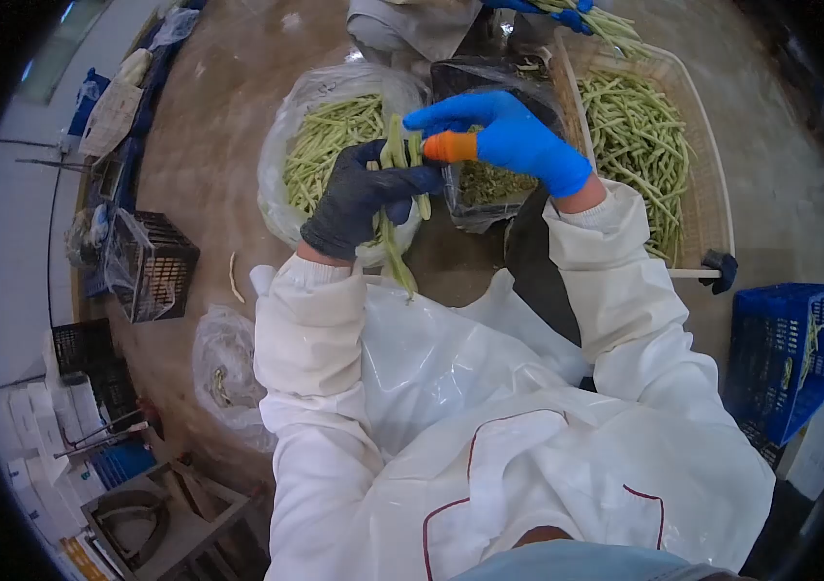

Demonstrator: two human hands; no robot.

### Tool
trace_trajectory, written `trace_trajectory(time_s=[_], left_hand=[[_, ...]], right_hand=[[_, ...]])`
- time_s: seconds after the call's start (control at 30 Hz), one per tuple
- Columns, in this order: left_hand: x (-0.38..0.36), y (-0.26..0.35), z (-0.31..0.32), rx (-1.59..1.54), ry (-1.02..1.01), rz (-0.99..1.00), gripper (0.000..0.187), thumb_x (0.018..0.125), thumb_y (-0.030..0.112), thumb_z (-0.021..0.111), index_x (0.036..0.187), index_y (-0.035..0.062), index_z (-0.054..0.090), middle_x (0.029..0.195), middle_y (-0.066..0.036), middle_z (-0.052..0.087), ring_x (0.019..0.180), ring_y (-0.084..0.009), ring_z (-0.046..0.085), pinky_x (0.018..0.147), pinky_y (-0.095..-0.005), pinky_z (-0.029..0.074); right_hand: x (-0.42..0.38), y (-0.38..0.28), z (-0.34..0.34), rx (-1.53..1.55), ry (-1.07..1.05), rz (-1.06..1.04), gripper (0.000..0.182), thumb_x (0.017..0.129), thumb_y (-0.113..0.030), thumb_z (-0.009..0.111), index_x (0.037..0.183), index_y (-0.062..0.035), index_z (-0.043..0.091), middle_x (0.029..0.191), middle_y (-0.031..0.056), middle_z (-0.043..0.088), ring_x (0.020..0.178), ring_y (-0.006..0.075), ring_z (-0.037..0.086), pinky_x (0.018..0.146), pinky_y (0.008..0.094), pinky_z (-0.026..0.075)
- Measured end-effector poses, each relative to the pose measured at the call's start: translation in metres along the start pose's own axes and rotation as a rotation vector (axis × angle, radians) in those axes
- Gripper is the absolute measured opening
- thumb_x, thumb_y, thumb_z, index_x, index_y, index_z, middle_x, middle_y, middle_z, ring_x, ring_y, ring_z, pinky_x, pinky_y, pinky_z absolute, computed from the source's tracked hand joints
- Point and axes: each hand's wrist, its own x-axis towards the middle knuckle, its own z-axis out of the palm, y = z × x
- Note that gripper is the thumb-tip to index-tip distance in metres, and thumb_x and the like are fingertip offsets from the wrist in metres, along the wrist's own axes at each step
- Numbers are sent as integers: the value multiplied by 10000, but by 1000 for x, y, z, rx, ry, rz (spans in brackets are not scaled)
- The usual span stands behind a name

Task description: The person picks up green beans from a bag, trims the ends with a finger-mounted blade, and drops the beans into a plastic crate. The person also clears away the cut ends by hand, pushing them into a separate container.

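My left hand (362,198), in a black glove, is closed around a small bunch of long green beans (395,254). The beans stand roughly upright in the grip, their ends showing above and below the fingers. At their upper ends is my right hand (518,140), in a blue glove with an orange cover on the thumb. Its thumb and bent forefinger close in on a bean at the top of the bunch; the exact contact is partly hidden. Beyond my left hand, a clear plastic bag (276,179) holds many more green beans.
A dark lined crate (475,218) with green scraps stands in front. To the right is a pale crate (717,184) full of beans. A co-worker's blue-gloved hand (567,12) holds beans beyond it. A blue crate (770,334) sits right, a black crate (165,261) left.
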Motion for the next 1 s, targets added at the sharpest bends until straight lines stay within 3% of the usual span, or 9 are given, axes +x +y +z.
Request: trace_trajectory(time_s=[0.03,0.17,0.27,0.37,0.47,0.7,0.87,1.0], left_hand=[[1,-3,1,21,13,-5,233,717,85,722,916,-14,653,692,-34,621,496,-52,483,446,-186,345],[3,-9,2,49,27,-38,208,720,108,732,876,-7,655,657,-25,608,485,-58,488,451,-195,358],[2,-9,6,31,-4,-54,197,718,99,727,869,-7,656,661,-34,617,484,-62,490,452,-197,363],[1,2,9,-32,-8,-61,186,713,86,723,861,-7,658,668,-43,627,485,-63,492,452,-197,363],[1,3,6,-60,22,-34,182,707,77,722,856,-6,660,663,-47,627,481,-64,489,449,-201,359],[3,-5,5,135,42,-27,215,697,62,722,886,12,631,724,-32,625,483,-55,472,407,-187,342],[0,0,11,34,20,-35,182,706,64,720,862,16,639,735,-32,625,480,-44,453,410,-181,331],[-1,4,12,10,36,-42,174,707,65,722,851,15,639,735,-33,622,478,-39,447,411,-176,322]], right_hand=[[-1,0,1,-61,-33,-4,318,799,-129,689,1114,-100,650,954,42,672,860,101,583,792,264,452],[-1,15,1,-267,-68,-122,302,796,-102,663,1097,-82,650,874,101,671,757,142,608,697,269,480],[0,23,1,-475,-74,-203,299,800,-66,623,1098,-73,646,847,112,665,728,130,604,667,283,487],[0,11,1,-322,-91,50,292,811,-46,589,1098,-62,644,841,99,665,762,112,597,711,277,487],[1,20,4,-7,-21,27,281,818,-65,597,1094,-49,644,844,89,666,790,103,590,751,265,479],[-3,5,5,-209,-70,36,264,820,-72,597,1076,-38,651,863,91,671,798,110,594,763,257,471],[-1,11,-1,-258,-116,62,273,816,-45,580,1079,-41,652,861,91,671,810,107,590,756,260,471],[-1,20,-3,42,-102,33,261,827,-39,571,1075,-41,654,862,85,671,789,105,581,727,254,472]])
